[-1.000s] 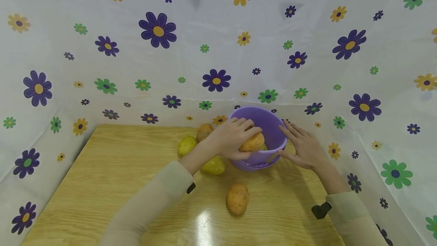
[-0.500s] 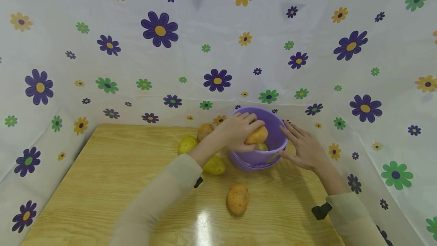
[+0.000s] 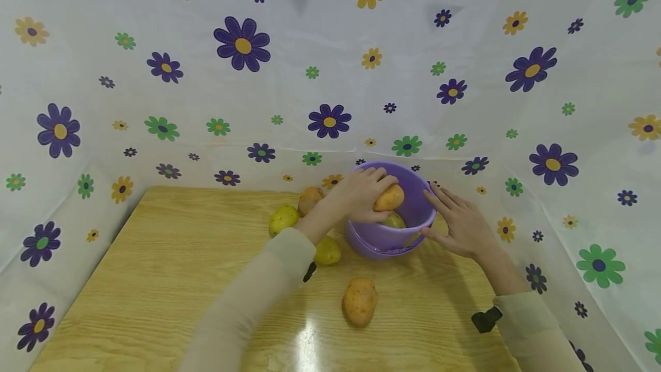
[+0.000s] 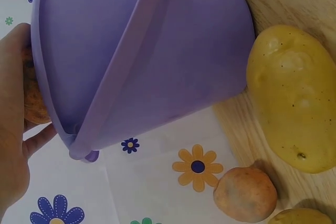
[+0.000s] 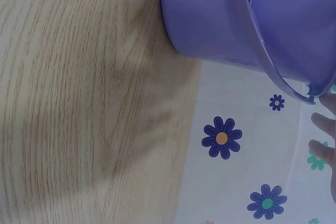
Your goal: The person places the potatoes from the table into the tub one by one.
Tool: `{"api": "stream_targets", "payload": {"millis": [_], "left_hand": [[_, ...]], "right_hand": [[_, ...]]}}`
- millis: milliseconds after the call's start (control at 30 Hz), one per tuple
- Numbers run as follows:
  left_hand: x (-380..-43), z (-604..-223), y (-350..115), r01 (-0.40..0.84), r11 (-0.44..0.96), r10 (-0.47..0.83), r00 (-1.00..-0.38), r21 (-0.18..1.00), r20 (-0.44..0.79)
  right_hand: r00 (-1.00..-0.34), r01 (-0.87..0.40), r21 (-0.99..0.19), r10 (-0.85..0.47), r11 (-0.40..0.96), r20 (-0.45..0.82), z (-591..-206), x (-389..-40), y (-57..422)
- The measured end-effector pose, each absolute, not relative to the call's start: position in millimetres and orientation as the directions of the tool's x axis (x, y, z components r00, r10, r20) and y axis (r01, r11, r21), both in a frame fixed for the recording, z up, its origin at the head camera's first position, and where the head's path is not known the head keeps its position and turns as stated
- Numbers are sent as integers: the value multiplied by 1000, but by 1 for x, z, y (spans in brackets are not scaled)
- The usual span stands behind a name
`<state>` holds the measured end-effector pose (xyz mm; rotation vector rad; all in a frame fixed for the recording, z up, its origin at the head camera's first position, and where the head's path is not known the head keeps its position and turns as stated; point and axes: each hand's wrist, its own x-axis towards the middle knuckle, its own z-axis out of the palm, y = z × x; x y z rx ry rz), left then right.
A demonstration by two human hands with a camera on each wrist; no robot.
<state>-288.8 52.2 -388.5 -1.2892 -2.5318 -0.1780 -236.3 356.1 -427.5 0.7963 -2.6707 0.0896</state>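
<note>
A purple bucket (image 3: 418,197) stands at the back of the table, its handle (image 4: 118,61) hanging down the near side. Over its mouth my left hand (image 3: 361,194) grips a brown potato (image 3: 391,197), fingers curled across the top and thumb below. The potato is partly hidden behind the rim in the left wrist view. Below it, inside the bucket, lies a yellowish potato (image 3: 395,220). My right hand (image 3: 459,223) rests against the bucket's right rim with fingers extended; only its fingers (image 5: 324,124) show in the right wrist view.
Left of the bucket, a brown round potato (image 3: 310,198) and yellow potatoes (image 3: 283,220) (image 4: 294,98) lie on the wooden table (image 3: 196,257). Another brown potato (image 3: 360,301) sits nearer the front. A flower-patterned sheet (image 3: 289,96) hangs along the back and sides.
My left hand has moved right and slightly up with the brown potato, further over the bucket's mouth. The yellowish potato inside shows more. My right hand stays at the rim.
</note>
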Motion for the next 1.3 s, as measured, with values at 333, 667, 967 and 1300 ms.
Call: {"api": "stream_targets", "payload": {"millis": [333, 667, 967, 1300], "left_hand": [[-292, -394, 58, 787, 613, 740, -602, 68, 300], [-290, -398, 64, 775, 621, 736, -628, 119, 252], [-289, -401, 66, 766, 633, 730, -639, 113, 241], [-287, -403, 65, 761, 639, 728, -644, 109, 233]], "right_hand": [[-785, -536, 45, -517, 843, 340, -428, -237, 356], [-791, -533, 35, -513, 845, 334, -428, -237, 357], [-782, -542, 41, -521, 840, 343, -428, -236, 356], [-783, -534, 41, -512, 845, 353, -429, -235, 356]]}}
